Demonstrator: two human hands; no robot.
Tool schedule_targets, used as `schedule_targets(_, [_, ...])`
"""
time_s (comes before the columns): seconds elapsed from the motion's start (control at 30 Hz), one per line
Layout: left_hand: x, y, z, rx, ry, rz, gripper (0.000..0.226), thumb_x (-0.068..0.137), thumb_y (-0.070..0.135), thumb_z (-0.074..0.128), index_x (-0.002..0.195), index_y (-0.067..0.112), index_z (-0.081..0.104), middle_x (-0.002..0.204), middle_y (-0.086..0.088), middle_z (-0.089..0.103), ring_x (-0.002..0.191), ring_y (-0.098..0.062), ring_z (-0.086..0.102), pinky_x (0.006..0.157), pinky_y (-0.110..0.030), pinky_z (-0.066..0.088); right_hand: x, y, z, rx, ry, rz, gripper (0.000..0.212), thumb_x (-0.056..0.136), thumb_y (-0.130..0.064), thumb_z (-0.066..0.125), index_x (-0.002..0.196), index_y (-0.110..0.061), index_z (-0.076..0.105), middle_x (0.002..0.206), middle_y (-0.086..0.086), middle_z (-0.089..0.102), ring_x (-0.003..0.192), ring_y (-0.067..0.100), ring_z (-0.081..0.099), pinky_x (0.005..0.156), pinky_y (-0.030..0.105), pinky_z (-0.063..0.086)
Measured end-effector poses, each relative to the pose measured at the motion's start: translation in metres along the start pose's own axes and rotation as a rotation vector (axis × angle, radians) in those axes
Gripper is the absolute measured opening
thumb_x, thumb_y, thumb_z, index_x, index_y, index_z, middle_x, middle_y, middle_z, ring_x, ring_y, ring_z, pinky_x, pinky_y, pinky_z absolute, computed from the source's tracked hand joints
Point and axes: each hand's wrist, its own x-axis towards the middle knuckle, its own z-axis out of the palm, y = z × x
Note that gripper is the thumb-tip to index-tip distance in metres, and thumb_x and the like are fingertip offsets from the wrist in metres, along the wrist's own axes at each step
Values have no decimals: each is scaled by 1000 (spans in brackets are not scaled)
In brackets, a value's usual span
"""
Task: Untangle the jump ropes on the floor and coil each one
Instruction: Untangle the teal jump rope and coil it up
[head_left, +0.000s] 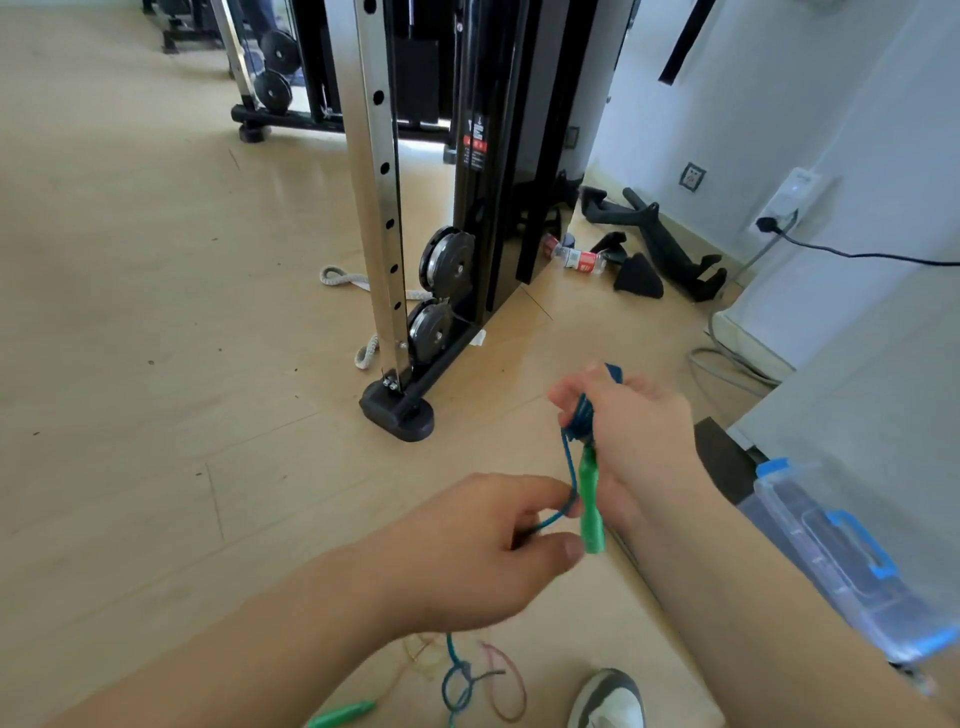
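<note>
My right hand (631, 431) grips a small bundle of coiled blue rope (581, 415) in its fist, and a green handle (591, 506) hangs down from the bundle. My left hand (483, 551) pinches a strand of the same blue rope just left of that handle. More blue rope (457, 680) lies looped on the floor below my arms, tangled with thin pink and yellow cords (501, 686). A second green handle (343, 713) lies on the floor at the bottom edge.
A cable machine's chrome post and black foot (397, 410) stand just beyond my hands. A clear bin with blue latches (831, 545) sits at the right. My shoe (608, 699) is at the bottom. A water bottle (576, 257) and black attachments lie by the wall.
</note>
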Motion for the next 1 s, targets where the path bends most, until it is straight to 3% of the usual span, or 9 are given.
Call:
schedule_targets(0.17, [10, 2, 4, 38, 11, 67, 17, 103, 27, 55, 109, 27, 72, 79, -5, 67, 63, -8, 52, 65, -26, 46, 12, 12, -1, -239, -33, -147, 18, 101, -22, 58, 102, -4, 59, 110, 31, 68, 84, 41, 69, 91, 59, 55])
schedule_targets(0.23, [13, -3, -3, -145, 115, 72, 18, 102, 22, 58, 103, 23, 75, 84, -12, 68, 67, -13, 55, 64, -24, 45, 19, 17, -1, -414, -117, -195, 20, 101, -23, 58, 102, -4, 62, 104, 27, 71, 86, 41, 69, 86, 58, 57])
schedule_targets(0.3, [17, -9, -16, -221, 225, 105, 19, 103, 16, 58, 103, 17, 77, 74, 4, 71, 66, -6, 60, 63, -16, 47, 25, 25, -1, -465, -241, -172, 18, 97, -21, 60, 96, -4, 64, 85, 19, 72, 75, 37, 66, 73, 52, 58])
schedule_targets(0.37, [22, -15, -30, -247, 311, 99, 22, 104, 10, 54, 105, 12, 76, 57, 22, 61, 53, 6, 54, 55, -6, 40, 26, 29, 0, -398, -378, -117, 13, 96, -13, 61, 87, -6, 66, 67, 4, 68, 61, 19, 62, 61, 36, 48])
schedule_targets(0.47, [27, -25, -46, -306, 396, 40, 23, 106, 9, 50, 101, 11, 72, 48, 23, 54, 46, 7, 52, 52, -4, 39, 21, 30, 7, -264, -508, -39, 27, 106, -20, 51, 91, -8, 69, 83, 11, 78, 60, 22, 63, 55, 29, 41])
schedule_targets(0.53, [29, -32, -52, -302, 438, -6, 24, 106, 14, 51, 97, 16, 73, 51, 17, 54, 46, 1, 47, 55, -11, 41, 18, 26, 11, -203, -594, 12, 37, 108, -31, 46, 94, -4, 68, 89, 18, 78, 58, 23, 58, 54, 29, 40])
schedule_targets(0.63, [34, -46, -59, -329, 519, -93, 23, 104, 21, 54, 90, 21, 73, 58, 2, 49, 53, -14, 42, 54, -32, 42, 16, 25, 14, -222, -684, -20, 19, 101, -21, 62, 97, -3, 68, 86, 14, 79, 56, 18, 51, 56, 25, 41])
schedule_targets(0.77, [31, -60, -63, -319, 565, -133, 16, 101, 26, 60, 90, 21, 71, 59, 3, 51, 52, -14, 42, 55, -34, 43, 20, 27, 14, -175, -772, -15, 16, 99, -7, 60, 85, -2, 66, 67, 2, 67, 54, 14, 44, 57, 22, 39])
schedule_targets(1.0, [28, -62, -51, -215, 435, -213, 22, 102, 30, 57, 88, 27, 73, 64, 1, 66, 46, -2, 45, 48, -16, 40, 20, 28, 16, 50, -757, 159, 15, 97, -5, 60, 98, 4, 73, 92, 17, 77, 77, 19, 72, 72, 25, 60])
